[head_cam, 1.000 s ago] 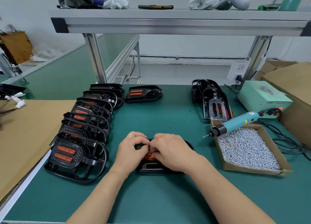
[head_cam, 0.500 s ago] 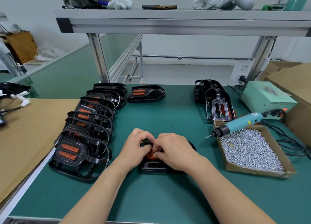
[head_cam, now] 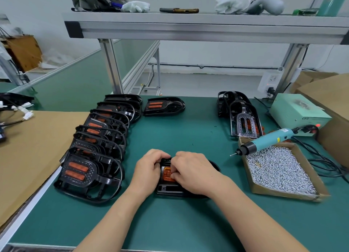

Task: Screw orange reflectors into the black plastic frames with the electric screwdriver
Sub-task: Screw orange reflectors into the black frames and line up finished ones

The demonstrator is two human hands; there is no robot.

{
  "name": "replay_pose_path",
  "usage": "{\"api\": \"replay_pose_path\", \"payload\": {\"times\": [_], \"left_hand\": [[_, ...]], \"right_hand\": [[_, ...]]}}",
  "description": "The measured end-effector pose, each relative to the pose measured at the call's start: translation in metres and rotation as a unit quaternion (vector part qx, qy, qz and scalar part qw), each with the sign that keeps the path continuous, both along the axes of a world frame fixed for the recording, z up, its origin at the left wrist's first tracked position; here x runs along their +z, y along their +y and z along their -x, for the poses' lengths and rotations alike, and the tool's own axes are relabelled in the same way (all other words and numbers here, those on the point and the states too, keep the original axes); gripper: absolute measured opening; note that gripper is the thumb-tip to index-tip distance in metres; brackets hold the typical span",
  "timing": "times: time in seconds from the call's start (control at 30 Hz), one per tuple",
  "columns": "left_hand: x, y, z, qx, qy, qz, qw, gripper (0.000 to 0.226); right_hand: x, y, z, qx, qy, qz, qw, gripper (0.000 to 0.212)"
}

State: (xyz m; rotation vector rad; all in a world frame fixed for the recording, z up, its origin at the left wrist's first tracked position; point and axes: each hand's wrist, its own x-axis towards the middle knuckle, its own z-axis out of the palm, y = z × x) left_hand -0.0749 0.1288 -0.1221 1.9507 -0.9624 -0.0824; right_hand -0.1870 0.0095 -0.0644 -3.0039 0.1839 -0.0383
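At mat (head_cam: 170,223) ctr: ribbed orange reflector (head_cam: 167,173) in flat blk frame (head_cam: 167,190).

Left hand (head_cam: 149,169) grips black plastic frame (head_cam: 170,191) mid green worktop (head_cam: 188,134); right hand (head_cam: 195,173) pinches orange plastic reflector (head_cam: 166,174) in it. Teal electric screwdriver (head_cam: 268,140) rests across cardboard screw tray (head_cam: 283,193), right edge.

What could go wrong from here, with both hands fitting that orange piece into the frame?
The left hand and right hand work the orange reflector into the black frame; seated crooked, screws may miss. The electric screwdriver rests on the screw box; a bump might knock it off.
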Motion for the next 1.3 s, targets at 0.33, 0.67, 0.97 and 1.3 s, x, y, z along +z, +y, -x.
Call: {"api": "replay_pose_path", "payload": {"times": [0.33, 0.67, 0.97, 1.3], "left_hand": [[0.0, -0.001, 0.001, 0.003, -0.005, 0.001, 1.0, 0.05], [0.0, -0.001, 0.001, 0.005, 0.007, 0.006, 1.0, 0.051], [0.0, 0.0, 0.002, 0.004, 0.008, 0.008, 1.0, 0.052], [0.0, -0.002, 0.001, 0.007, 0.018, 0.007, 1.0, 0.052]], "right_hand": [[0.005, -0.014, 0.003, 0.022, -0.009, -0.034, 0.999, 0.019], [0.003, -0.006, 0.0, 0.047, -0.032, 0.045, 0.997, 0.02], [0.008, -0.008, -0.001, 0.034, -0.03, 0.005, 0.999, 0.024], [0.003, -0.004, -0.001, 0.013, 0.011, -0.007, 1.0, 0.022]]}}
